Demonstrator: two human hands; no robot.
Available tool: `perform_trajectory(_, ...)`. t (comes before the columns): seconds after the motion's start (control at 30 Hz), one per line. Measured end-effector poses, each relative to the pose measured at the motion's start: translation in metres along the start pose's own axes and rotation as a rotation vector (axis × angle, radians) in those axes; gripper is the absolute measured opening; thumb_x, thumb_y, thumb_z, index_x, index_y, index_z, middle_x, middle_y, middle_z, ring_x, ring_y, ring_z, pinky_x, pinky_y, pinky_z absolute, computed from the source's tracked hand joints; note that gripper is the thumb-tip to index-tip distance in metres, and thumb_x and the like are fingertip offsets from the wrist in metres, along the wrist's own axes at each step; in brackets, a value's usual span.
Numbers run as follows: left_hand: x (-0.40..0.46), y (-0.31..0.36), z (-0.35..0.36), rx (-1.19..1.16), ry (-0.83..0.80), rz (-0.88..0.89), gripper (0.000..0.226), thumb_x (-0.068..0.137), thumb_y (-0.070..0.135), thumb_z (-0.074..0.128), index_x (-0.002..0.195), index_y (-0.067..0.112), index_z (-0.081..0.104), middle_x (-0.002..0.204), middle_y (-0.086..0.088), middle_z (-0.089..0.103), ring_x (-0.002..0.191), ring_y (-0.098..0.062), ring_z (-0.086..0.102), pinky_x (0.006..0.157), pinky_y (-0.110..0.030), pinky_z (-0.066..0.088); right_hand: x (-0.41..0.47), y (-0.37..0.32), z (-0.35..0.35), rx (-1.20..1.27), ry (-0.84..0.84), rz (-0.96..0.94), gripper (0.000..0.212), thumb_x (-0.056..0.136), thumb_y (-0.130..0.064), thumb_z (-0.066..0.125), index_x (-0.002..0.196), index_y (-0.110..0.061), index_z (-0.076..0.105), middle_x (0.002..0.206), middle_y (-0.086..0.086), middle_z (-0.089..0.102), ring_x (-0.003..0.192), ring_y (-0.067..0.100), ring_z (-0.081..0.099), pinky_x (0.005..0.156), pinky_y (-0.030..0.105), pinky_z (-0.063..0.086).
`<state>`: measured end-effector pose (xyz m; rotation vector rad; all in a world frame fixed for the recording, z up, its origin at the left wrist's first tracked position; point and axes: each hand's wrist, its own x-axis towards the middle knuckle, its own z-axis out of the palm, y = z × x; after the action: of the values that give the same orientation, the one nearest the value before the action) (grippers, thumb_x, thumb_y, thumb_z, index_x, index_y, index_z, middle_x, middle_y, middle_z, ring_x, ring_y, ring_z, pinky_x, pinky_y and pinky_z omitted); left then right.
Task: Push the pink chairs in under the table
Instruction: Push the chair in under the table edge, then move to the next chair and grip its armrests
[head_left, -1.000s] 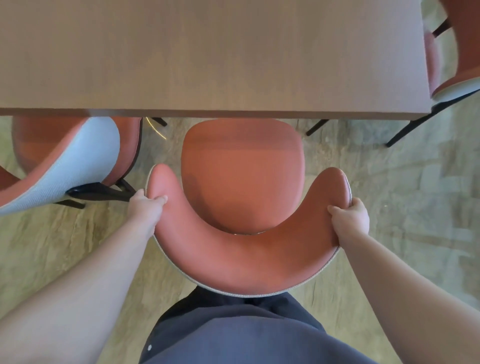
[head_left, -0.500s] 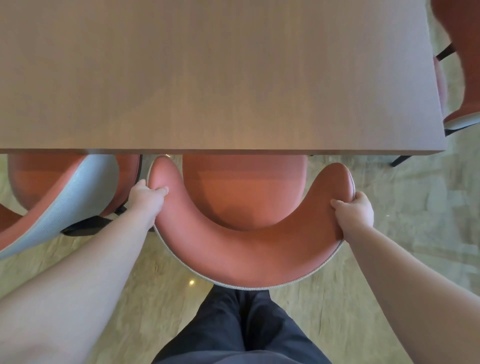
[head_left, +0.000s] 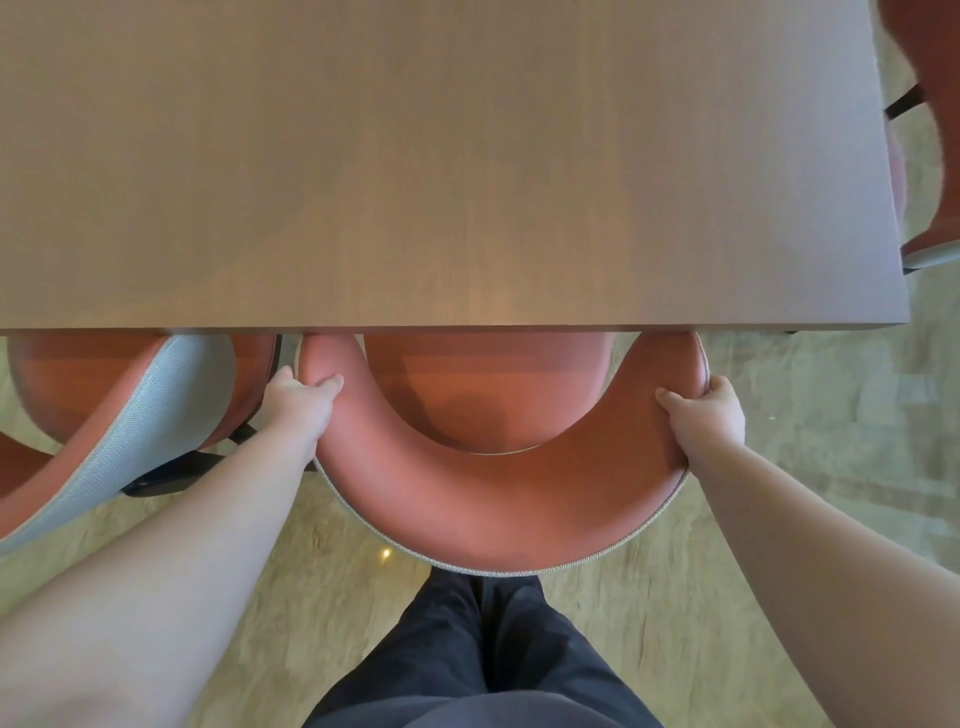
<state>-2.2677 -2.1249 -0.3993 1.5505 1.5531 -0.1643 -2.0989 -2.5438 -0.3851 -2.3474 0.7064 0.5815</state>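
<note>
Table (head_left: 441, 156) ahead of fingers, near edge just beyond both hands. Middle pink chair (head_left: 493, 499) between hands: seat half under table, curved backrest spanning side to side, arm tips at table edge. Push axis straight ahead. Left hand (head_left: 301, 405) fingers clamped on left arm tip, right hand (head_left: 706, 415) on right; equal reach. Neighbour chair (head_left: 119, 415) just left of left hand, angled, tight clearance. Third chair (head_left: 930, 156) far right.

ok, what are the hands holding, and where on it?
The middle pink chair: left hand grips the left tip of its curved backrest, right hand the right tip.
</note>
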Motion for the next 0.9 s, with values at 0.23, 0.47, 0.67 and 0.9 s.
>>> perform_trajectory(0.23,-0.014,0.005,-0.005,0.041,-0.033,-0.024,0.079,0.094,0.032,0.067,0.159,0.013,0.026,0.152,-0.013,0.048,0.128,-0.037,0.054,0.1,-0.041,0.044,-0.016,-0.008,-0.004,0.034,-0.03,0.029,0.04,0.089,-0.033,0.067,0.12,-0.012,0.052,0.098,0.002,0.062,0.089,0.028,0.06,0.074,0.036,0.044)
perform_trajectory(0.47,-0.071,0.01,-0.023,0.016,-0.046,0.064,0.069,0.091,0.019,0.05,0.157,0.031,0.036,0.159,0.0,0.043,0.1,-0.016,0.055,0.079,-0.032,0.042,-0.069,-0.02,-0.012,0.054,-0.045,0.01,0.069,0.087,-0.01,0.052,0.153,-0.014,0.035,0.144,0.01,0.054,0.113,0.032,0.06,0.085,0.037,0.047)
perform_trajectory(0.67,-0.128,0.027,-0.038,-0.083,-0.206,0.222,0.035,0.094,0.008,0.045,0.114,0.03,0.063,0.125,0.006,0.07,0.092,-0.007,0.064,0.083,-0.031,0.052,-0.14,-0.023,-0.032,0.269,-0.1,0.01,0.051,0.09,-0.01,0.047,0.139,-0.025,0.048,0.13,-0.004,0.063,0.095,0.019,0.065,0.075,0.033,0.051)
perform_trajectory(0.9,-0.193,0.084,-0.031,-0.245,-0.355,0.382,0.03,0.096,-0.002,0.043,0.102,0.015,0.067,0.092,-0.005,0.078,0.083,-0.015,0.076,0.07,-0.027,0.059,-0.185,-0.025,-0.097,0.495,-0.146,-0.154,0.041,0.083,-0.009,0.043,0.108,-0.036,0.061,0.087,-0.012,0.076,0.077,0.016,0.069,0.07,0.032,0.058)
